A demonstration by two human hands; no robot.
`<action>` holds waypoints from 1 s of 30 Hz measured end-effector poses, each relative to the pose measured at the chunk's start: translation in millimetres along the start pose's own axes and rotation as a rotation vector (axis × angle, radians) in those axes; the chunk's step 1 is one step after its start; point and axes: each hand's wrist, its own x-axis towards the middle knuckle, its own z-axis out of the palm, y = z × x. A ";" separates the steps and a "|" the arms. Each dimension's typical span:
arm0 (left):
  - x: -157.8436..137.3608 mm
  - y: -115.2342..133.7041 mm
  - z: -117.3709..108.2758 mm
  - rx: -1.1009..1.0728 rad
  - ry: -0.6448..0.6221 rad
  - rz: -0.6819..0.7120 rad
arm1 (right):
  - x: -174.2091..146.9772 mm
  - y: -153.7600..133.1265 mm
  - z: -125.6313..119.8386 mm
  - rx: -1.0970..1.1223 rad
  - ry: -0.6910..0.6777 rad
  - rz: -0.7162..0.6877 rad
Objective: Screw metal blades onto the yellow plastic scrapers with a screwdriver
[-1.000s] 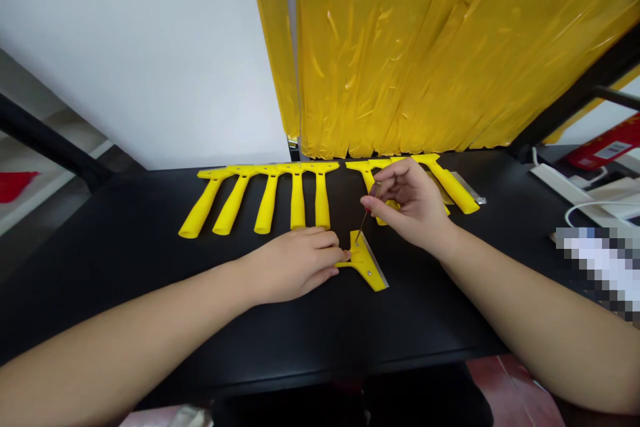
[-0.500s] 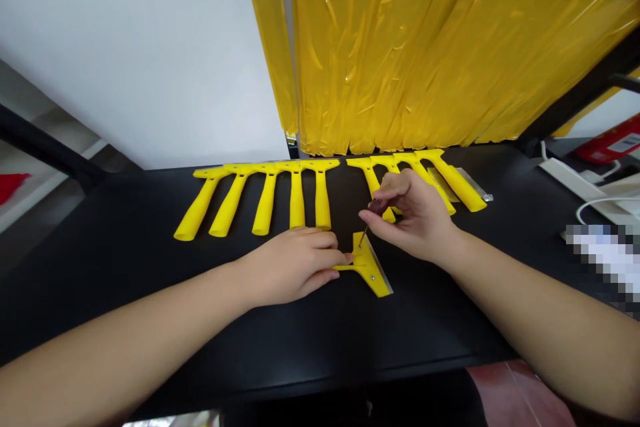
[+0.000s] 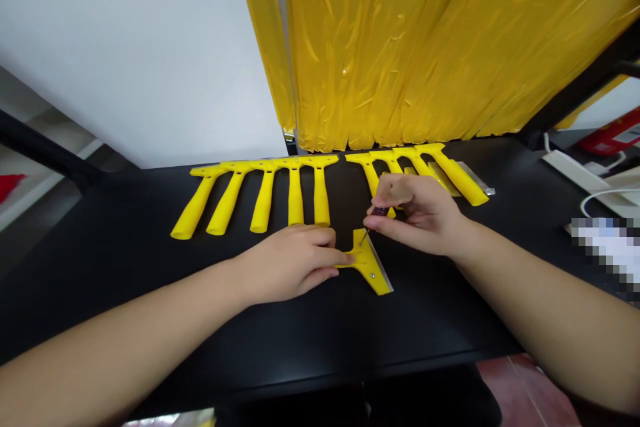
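The left hand [image 3: 297, 261] grips the scraper [image 3: 367, 263], presumably steadying it under the screwdriver [image 3: 381, 212] the right hand [image 3: 423, 213] pinches at one o'clock.

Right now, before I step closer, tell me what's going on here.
The left hand holds a yellow scraper by its handle on the black table. The right hand holds a screwdriver, its tip at the scraper's far screw. More yellow handles lie in two groups farther back.

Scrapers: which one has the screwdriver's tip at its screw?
The front scraper, lying apart. The screwdriver is at its farther screw; the other scrapers lie in two rows behind.
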 end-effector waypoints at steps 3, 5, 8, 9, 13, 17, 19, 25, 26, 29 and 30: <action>0.0 -0.4 0.7 0.019 0.011 0.014 | 1.1 2.2 2.3 -0.062 0.056 -0.013; -0.1 -0.8 1.1 0.037 0.016 0.020 | 1.5 3.0 5.6 -0.151 0.142 0.011; 0.0 -1.0 1.3 0.053 0.018 0.028 | 0.9 2.3 10.9 -0.215 0.239 0.089; 0.0 -1.0 1.2 0.055 0.019 0.031 | 0.2 1.7 12.2 -0.193 0.242 0.114; 0.1 -0.6 1.0 0.064 0.021 0.033 | -3.1 -1.0 13.8 0.071 0.198 0.211; -0.2 -0.7 0.9 0.052 0.008 0.019 | -2.1 -3.0 15.2 0.490 0.064 0.335; -0.3 -0.9 0.9 0.036 0.004 0.013 | 0.3 -3.8 18.0 0.725 -0.017 0.420; -0.8 -2.0 2.9 0.044 0.014 0.016 | 5.2 -7.5 29.1 1.142 0.135 0.602; -0.9 -2.1 3.2 0.043 0.013 0.014 | 5.5 -7.4 29.4 1.121 0.127 0.602; -0.9 -2.1 3.5 0.040 0.008 0.011 | 6.0 -5.5 27.5 1.048 0.049 0.619; -0.8 -2.0 3.3 0.039 0.008 0.012 | 6.0 -4.9 26.9 1.034 0.023 0.629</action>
